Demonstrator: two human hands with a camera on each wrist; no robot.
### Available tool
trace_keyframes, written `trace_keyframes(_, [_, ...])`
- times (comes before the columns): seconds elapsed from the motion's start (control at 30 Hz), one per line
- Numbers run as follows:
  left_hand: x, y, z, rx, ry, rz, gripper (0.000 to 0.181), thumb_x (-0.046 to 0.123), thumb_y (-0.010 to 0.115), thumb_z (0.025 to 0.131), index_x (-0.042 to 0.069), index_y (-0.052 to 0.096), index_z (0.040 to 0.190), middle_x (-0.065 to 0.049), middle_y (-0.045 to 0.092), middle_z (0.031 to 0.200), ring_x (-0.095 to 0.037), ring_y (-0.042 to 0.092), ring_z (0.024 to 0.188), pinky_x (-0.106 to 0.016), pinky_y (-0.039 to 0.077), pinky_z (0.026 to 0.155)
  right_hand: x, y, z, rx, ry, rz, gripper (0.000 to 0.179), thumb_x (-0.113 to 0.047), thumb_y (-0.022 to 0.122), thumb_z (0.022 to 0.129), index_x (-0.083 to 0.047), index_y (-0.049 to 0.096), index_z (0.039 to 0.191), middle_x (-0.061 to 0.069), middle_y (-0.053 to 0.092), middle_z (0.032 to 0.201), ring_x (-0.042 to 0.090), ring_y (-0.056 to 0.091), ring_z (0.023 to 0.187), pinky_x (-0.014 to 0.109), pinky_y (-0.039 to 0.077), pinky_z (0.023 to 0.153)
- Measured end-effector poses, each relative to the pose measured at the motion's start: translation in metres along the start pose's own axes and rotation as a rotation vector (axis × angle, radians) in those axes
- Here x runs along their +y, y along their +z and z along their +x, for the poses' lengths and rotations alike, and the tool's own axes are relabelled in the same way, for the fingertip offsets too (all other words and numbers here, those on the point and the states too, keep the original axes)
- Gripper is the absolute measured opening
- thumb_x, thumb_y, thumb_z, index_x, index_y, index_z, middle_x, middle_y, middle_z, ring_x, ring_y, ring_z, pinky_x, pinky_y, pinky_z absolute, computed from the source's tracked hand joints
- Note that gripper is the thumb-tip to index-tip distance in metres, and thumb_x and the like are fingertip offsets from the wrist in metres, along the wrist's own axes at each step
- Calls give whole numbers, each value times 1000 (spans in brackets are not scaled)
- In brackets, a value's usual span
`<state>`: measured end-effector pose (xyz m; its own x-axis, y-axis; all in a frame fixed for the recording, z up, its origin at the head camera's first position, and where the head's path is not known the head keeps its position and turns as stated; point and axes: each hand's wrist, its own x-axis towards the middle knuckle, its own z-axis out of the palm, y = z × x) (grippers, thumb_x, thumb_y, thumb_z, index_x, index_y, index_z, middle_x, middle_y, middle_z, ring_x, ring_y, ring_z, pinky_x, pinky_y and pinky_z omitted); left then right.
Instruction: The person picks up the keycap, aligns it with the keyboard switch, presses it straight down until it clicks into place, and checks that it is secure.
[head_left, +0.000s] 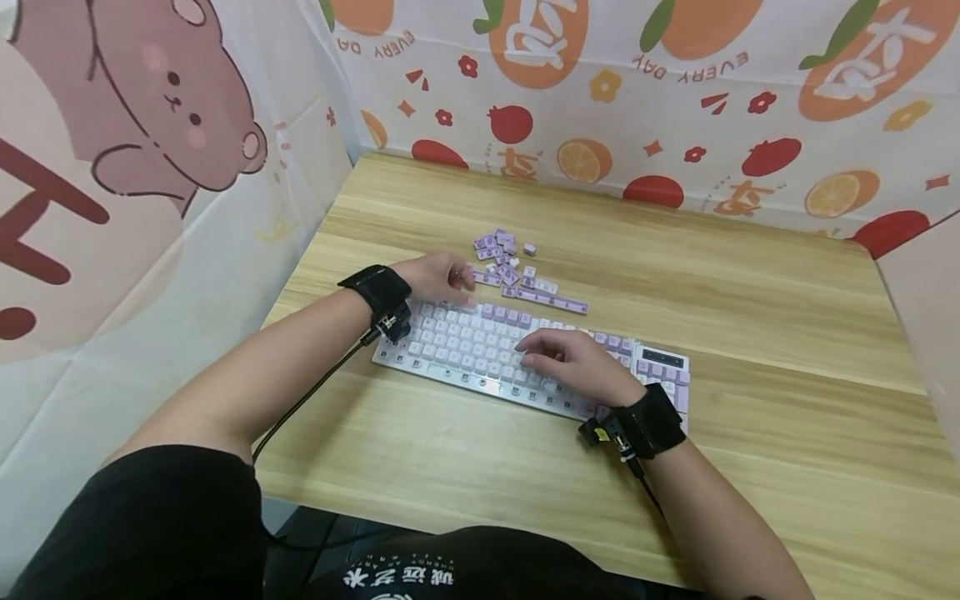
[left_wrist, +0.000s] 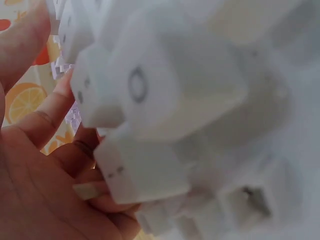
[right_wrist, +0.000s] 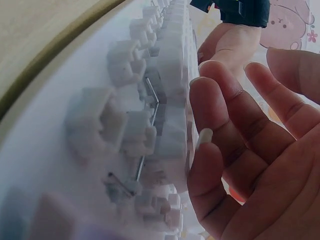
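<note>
A white and lilac keyboard (head_left: pixel 465 350) lies on the table, with bare switch stems along its front row. My left hand (head_left: pixel 438 279) is at its back left edge, fingers loosely bent beside a pile of loose lilac and white keycaps (head_left: pixel 489 252). In the left wrist view, white keycaps (left_wrist: pixel 145 85) hide part of that hand, and its fingers reach past them. My right hand (head_left: pixel 573 362) hovers palm-down over the keyboard's middle, fingers relaxed. Seen from the right wrist, its fingertips (right_wrist: pixel 207 102) are close beside the keys, with nothing between them.
Behind the keyboard lies a lilac strip of joined keycaps (head_left: pixel 552 300). A small dark display panel (head_left: pixel 664 358) is set at the keyboard's back right. Black wrist straps with cables (head_left: pixel 315 387) run along both forearms. Printed cloth (head_left: pixel 555 108) hangs behind the table (head_left: pixel 787 400).
</note>
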<state>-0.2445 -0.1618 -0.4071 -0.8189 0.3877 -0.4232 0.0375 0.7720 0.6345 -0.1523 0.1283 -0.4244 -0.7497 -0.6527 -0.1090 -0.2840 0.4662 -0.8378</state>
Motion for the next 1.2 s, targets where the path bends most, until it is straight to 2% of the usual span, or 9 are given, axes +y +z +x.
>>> trace_keyframes(0.17, [-3, 1, -4, 1, -30, -15, 29, 25, 77, 86, 7, 58, 99, -4, 54, 91, -19, 49, 85, -29, 41, 75, -5, 2, 3, -13, -23, -15, 26, -34, 61, 98, -19, 69, 117, -8, 68, 103, 16, 60, 89, 36, 51, 79])
trace_keyframes(0.43, [-7, 0, -3, -31, -35, -5, 26, 26, 78, 85, 7, 62, 94, -3, 56, 92, -18, 51, 85, -29, 42, 74, -14, -2, 6, -3, -61, -42, 25, -30, 61, 98, -15, 70, 117, -5, 67, 100, 16, 58, 86, 33, 49, 75])
trace_keyframes(0.6, [-5, 1, -8, -23, -36, -5, 25, 26, 77, 86, 6, 64, 94, -5, 60, 93, -20, 53, 86, -30, 43, 76, -19, -26, 15, -5, -11, -109, 28, -31, 62, 97, -15, 68, 120, -3, 66, 99, 17, 59, 87, 34, 50, 76])
trace_keyframes(0.73, [-1, 2, -14, -9, -27, 72, 26, 32, 72, 90, 9, 64, 98, -8, 62, 99, -22, 55, 88, -32, 45, 76, -19, -56, 35, 15, 57, -202, 30, -28, 60, 98, -12, 66, 123, 5, 67, 100, 20, 60, 86, 36, 50, 76])
trace_keyframes(0.83, [-1, 1, -23, 21, 17, 141, 28, 37, 65, 95, 10, 66, 104, -9, 65, 104, -23, 59, 92, -35, 47, 80, -14, -70, 55, 31, 107, -310, 30, -27, 58, 99, -10, 65, 122, 10, 68, 97, 21, 58, 82, 35, 48, 73])
trace_keyframes(0.9, [-1, 0, -31, 56, 55, 150, 30, 37, 62, 97, 10, 68, 108, -8, 66, 106, -23, 59, 96, -37, 48, 85, -11, -75, 66, 32, 143, -387, 29, -27, 58, 98, -10, 66, 121, 11, 67, 95, 23, 57, 80, 36, 46, 73])
trace_keyframes(1.03, [-1, -2, -49, 149, 99, 97, 28, 34, 60, 98, 11, 67, 112, -7, 67, 107, -22, 60, 96, -38, 49, 86, -6, -77, 84, -10, 190, -519, 30, -27, 58, 98, -10, 66, 121, 10, 66, 101, 25, 56, 85, 38, 47, 78])
trace_keyframes(1.2, [-1, -3, -75, 241, 144, -8, 25, 30, 59, 99, 11, 66, 113, -8, 66, 103, -22, 57, 91, -37, 48, 81, -2, -70, 100, -58, 247, -601, 27, -23, 57, 96, -11, 68, 118, 9, 67, 112, 26, 56, 88, 41, 46, 83])
